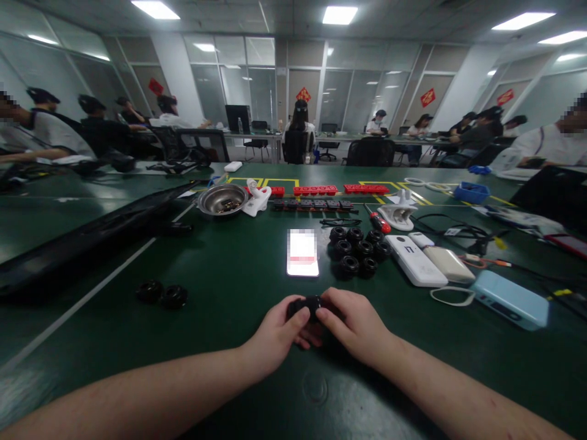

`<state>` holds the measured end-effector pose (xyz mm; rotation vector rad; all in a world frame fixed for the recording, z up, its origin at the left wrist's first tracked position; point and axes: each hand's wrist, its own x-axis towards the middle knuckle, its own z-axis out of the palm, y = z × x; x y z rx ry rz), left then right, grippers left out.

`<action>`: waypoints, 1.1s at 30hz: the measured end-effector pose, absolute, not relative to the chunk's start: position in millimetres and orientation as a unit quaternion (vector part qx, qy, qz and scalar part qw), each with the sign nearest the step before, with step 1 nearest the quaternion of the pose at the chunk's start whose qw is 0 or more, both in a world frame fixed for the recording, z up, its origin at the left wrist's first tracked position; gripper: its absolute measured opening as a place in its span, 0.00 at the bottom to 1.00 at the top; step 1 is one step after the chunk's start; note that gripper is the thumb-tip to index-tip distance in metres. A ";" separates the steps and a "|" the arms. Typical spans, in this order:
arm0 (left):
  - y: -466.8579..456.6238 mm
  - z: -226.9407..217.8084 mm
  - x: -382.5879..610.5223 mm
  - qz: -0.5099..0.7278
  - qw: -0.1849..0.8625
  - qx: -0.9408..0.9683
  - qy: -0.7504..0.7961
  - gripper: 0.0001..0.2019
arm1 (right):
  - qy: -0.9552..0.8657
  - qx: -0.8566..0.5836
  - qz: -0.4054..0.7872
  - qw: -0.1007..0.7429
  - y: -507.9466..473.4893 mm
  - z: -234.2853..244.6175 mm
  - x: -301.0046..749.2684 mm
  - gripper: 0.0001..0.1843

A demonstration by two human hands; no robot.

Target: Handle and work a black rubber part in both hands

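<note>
Both of my hands meet over the green table (220,287), gripping one small black wheel (308,305) between them. My left hand (277,333) curls its fingers round the wheel's left side. My right hand (355,324) pinches it from the right, thumb on top. Just beyond them lies a lit phone (302,253). A cluster of several black wheels (358,250) sits to the phone's right, and two more black wheels (161,293) rest off to the left.
A metal bowl (222,200), white holders (257,197), red and black part strips (315,190), a red-handled screwdriver (378,221), power banks (428,260), cables and a blue box (511,299) crowd the far and right side. A long black case (92,235) lies left. Other people sit around.
</note>
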<state>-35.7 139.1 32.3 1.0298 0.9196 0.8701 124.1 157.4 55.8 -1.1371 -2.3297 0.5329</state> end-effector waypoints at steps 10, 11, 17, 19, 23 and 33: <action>139.5 35.8 -34.7 0.390 0.681 0.450 0.426 0.17 | -0.839 -0.446 0.210 0.233 158.8 56.7 125.0 0.13; 139.8 34.7 -34.7 0.381 0.681 0.462 0.421 0.18 | -0.839 -0.451 0.211 0.220 159.9 56.8 124.6 0.14; 141.2 33.0 -36.4 0.371 0.703 0.441 0.416 0.22 | -0.869 -0.383 0.183 0.255 158.1 58.7 124.8 0.14; 140.9 34.7 -36.8 0.381 0.702 0.437 0.414 0.20 | -0.872 -0.360 0.181 0.279 156.7 58.0 126.3 0.23; 139.0 35.8 -36.1 0.412 0.681 0.432 0.425 0.16 | -0.846 -0.411 0.199 0.275 158.1 55.4 128.0 0.19; 142.3 33.7 -37.4 0.397 0.696 0.422 0.424 0.21 | -0.856 -0.396 0.214 0.253 160.4 57.9 124.7 0.13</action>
